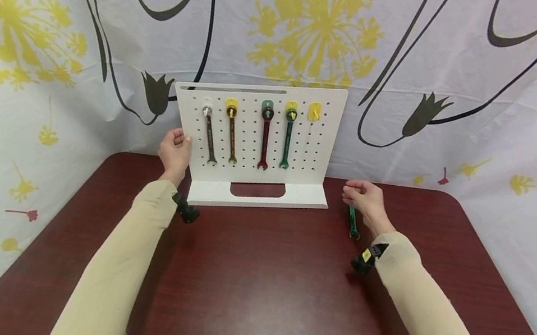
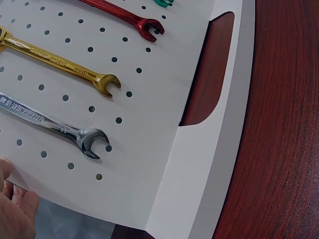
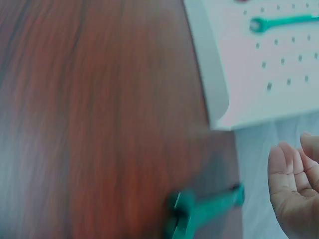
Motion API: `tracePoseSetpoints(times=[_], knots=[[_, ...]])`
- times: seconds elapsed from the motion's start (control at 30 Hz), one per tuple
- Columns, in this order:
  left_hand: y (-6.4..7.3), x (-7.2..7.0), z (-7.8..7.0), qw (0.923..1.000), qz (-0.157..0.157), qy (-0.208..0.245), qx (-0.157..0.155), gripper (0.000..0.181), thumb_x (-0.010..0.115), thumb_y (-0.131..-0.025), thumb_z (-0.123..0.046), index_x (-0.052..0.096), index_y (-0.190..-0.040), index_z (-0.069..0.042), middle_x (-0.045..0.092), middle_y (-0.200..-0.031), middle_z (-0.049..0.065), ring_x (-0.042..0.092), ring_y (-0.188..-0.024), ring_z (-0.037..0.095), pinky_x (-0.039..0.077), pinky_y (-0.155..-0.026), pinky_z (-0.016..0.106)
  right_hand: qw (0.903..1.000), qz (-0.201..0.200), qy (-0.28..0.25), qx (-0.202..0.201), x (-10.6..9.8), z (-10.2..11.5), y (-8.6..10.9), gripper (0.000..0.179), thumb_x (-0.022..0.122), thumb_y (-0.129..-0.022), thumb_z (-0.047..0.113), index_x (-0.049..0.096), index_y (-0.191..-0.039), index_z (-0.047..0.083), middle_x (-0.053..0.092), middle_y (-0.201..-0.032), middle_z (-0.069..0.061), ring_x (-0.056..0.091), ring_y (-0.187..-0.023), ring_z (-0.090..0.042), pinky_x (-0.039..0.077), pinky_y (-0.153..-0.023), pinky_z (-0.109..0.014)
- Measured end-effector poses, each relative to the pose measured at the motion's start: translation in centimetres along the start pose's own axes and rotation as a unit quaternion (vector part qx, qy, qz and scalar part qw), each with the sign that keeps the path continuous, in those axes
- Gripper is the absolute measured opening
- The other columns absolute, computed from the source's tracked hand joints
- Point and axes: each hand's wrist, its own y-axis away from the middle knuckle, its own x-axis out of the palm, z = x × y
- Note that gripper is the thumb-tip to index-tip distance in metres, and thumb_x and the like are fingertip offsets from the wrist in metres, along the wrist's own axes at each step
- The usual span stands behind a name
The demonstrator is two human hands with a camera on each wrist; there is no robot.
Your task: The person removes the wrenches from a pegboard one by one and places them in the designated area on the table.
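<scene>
A white pegboard stand (image 1: 244, 175) stands on the table, its left edge held by my left hand (image 1: 176, 151), with the fingers partly hidden. Hanging from its hooks are a silver wrench (image 2: 60, 128), a gold wrench (image 2: 55, 62), a red wrench (image 1: 264, 141) and a green wrench (image 1: 287, 142). A yellow hook (image 1: 314, 111) at the right carries no wrench. Beyond the stand's right side, my right hand (image 1: 366, 202) hovers above a second green wrench (image 1: 353, 224), fingers loosely bent and holding nothing. In the right wrist view this wrench (image 3: 209, 209) is blurred and apart from the fingers.
The dark red-brown table (image 1: 254, 279) reaches under both arms. Behind it hangs a white cloth (image 1: 245, 34) with yellow and grey flower prints. A dark camera (image 1: 185, 208) is strapped at the left wrist, another camera (image 1: 364, 262) at the right.
</scene>
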Motion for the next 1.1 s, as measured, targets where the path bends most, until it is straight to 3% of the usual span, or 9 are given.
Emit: tracePoseSetpoints(times=[0.2, 0.53, 0.77, 1.1], knots=[[0.0, -0.1, 0.0, 1.0, 0.0, 0.0, 0.007, 0.031, 0.058, -0.092, -0.014, 0.057, -0.121, -0.003, 0.061, -0.12, 0.015, 0.059, -0.111, 0.024, 0.048, -0.094, 0.03, 0.9986, 0.0, -0.04, -0.035, 4.1, 2.3, -0.9, 0.036, 0.059, -0.089, -0.001, 0.049, -0.118, -0.018, 0.061, -0.078, 0.002, 0.063, -0.068, -0.003, 0.056, -0.072, -0.024], [-0.1, -0.2, 0.4, 1.0, 0.002, -0.002, 0.006, 0.031, 0.058, -0.092, -0.015, 0.057, -0.121, -0.004, 0.061, -0.12, 0.014, 0.059, -0.111, 0.023, 0.048, -0.093, 0.029, 0.9964, 0.012, -0.032, -0.078, 9.1, 4.7, -1.9, 0.034, 0.061, -0.089, 0.003, 0.055, -0.119, -0.011, 0.059, -0.091, -0.004, 0.058, -0.08, -0.004, 0.053, -0.078, -0.02], [0.0, -0.2, 0.7, 1.0, 0.001, 0.001, 0.01, 0.031, 0.059, -0.092, -0.014, 0.058, -0.12, -0.003, 0.061, -0.118, 0.014, 0.06, -0.109, 0.023, 0.049, -0.093, 0.031, 0.9954, 0.005, -0.014, -0.095, 11.2, 5.4, -2.4, 0.033, 0.062, -0.089, 0.004, 0.057, -0.119, -0.008, 0.06, -0.111, -0.024, 0.056, -0.082, -0.004, 0.049, -0.076, -0.016], [0.3, -0.1, 0.0, 0.9999, 0.0, -0.001, 0.013, 0.03, 0.058, -0.092, -0.014, 0.058, -0.12, -0.003, 0.062, -0.119, 0.014, 0.059, -0.11, 0.024, 0.048, -0.094, 0.032, 0.9936, -0.012, -0.011, -0.112, 12.8, 5.6, -3.6, 0.033, 0.064, -0.087, 0.004, 0.058, -0.118, -0.006, 0.06, -0.116, -0.024, 0.054, -0.09, -0.009, 0.045, -0.08, -0.018]])
